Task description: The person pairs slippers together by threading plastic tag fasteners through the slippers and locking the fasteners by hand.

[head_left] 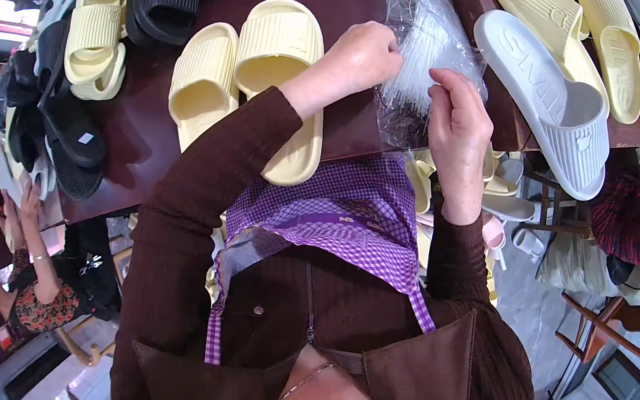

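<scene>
Slides (276, 53) crowd dark-red table (139, 140)

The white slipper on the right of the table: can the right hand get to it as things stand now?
Probably yes. The white slipper lies just beside the right hand, and nothing stands between them, though the fingers pinch thin clear strands.

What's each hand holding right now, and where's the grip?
Both hands work at the clear plastic bag of thin white strands. The left hand is closed at its near edge; the right hand pinches strands at their lower end.
</scene>
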`<state>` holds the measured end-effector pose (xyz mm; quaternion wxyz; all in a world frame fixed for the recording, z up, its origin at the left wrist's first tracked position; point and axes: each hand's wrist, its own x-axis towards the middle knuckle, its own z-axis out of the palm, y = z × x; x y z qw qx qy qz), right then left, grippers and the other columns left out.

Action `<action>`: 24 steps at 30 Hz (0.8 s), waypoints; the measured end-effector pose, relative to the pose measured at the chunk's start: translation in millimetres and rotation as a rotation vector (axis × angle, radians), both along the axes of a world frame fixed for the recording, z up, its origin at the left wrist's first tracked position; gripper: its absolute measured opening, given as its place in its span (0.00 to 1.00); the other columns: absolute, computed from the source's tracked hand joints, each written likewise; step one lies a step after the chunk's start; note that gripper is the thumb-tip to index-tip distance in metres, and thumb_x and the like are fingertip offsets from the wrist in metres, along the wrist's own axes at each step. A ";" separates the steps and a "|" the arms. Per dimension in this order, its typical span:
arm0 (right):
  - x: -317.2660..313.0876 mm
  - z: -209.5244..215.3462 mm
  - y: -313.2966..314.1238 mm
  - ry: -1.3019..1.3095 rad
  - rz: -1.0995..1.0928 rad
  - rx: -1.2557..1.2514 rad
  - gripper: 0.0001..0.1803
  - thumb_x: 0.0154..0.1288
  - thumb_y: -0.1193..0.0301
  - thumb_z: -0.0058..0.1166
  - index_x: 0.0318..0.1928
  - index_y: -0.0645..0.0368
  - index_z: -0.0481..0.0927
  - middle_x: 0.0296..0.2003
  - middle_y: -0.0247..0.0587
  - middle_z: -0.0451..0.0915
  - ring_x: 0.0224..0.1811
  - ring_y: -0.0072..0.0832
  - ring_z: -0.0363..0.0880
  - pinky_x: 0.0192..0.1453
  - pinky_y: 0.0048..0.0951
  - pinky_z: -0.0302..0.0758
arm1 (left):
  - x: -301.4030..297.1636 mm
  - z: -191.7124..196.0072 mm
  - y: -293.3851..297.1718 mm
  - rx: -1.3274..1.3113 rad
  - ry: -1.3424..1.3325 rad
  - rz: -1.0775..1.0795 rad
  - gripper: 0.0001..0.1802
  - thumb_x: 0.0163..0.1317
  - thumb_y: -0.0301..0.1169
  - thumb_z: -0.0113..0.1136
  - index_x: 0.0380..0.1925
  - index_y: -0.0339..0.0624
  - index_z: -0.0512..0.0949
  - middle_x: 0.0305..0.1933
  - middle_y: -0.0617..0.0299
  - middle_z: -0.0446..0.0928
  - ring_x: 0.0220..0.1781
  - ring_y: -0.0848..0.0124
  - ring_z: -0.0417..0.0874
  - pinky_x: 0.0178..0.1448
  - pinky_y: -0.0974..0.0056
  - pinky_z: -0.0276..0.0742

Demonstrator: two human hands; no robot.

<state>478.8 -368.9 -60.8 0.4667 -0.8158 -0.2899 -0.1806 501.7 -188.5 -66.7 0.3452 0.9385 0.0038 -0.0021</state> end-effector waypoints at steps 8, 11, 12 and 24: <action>-1.8 4.1 7.5 0.007 0.022 -0.015 0.09 0.59 0.84 0.52 0.41 0.66 0.78 0.39 0.46 0.80 0.40 0.33 0.82 0.44 0.27 0.76 | -7.3 3.1 2.3 -0.288 0.175 0.069 0.09 0.53 0.28 0.58 0.27 0.29 0.79 0.21 0.58 0.77 0.20 0.73 0.78 0.24 0.68 0.74; 0.0 2.7 9.4 0.001 0.027 -0.029 0.10 0.59 0.84 0.52 0.41 0.65 0.79 0.39 0.45 0.80 0.39 0.32 0.82 0.43 0.26 0.77 | -7.1 -2.3 4.0 -0.399 0.256 0.108 0.08 0.53 0.27 0.60 0.28 0.31 0.78 0.21 0.61 0.76 0.18 0.75 0.75 0.21 0.70 0.69; 1.1 2.0 9.3 -0.003 0.025 -0.038 0.10 0.59 0.84 0.52 0.41 0.65 0.79 0.39 0.45 0.80 0.39 0.32 0.82 0.43 0.26 0.77 | -7.9 -0.2 3.7 -0.400 0.255 0.107 0.08 0.53 0.27 0.60 0.28 0.31 0.78 0.21 0.61 0.76 0.18 0.75 0.75 0.21 0.70 0.69; 15.3 -1.8 17.9 -0.040 0.057 -0.089 0.11 0.58 0.83 0.53 0.42 0.63 0.79 0.41 0.46 0.80 0.41 0.37 0.82 0.44 0.29 0.77 | -28.2 17.0 4.7 -0.773 0.380 0.191 0.04 0.49 0.24 0.56 0.21 0.33 0.76 0.17 0.64 0.71 0.14 0.76 0.70 0.16 0.70 0.62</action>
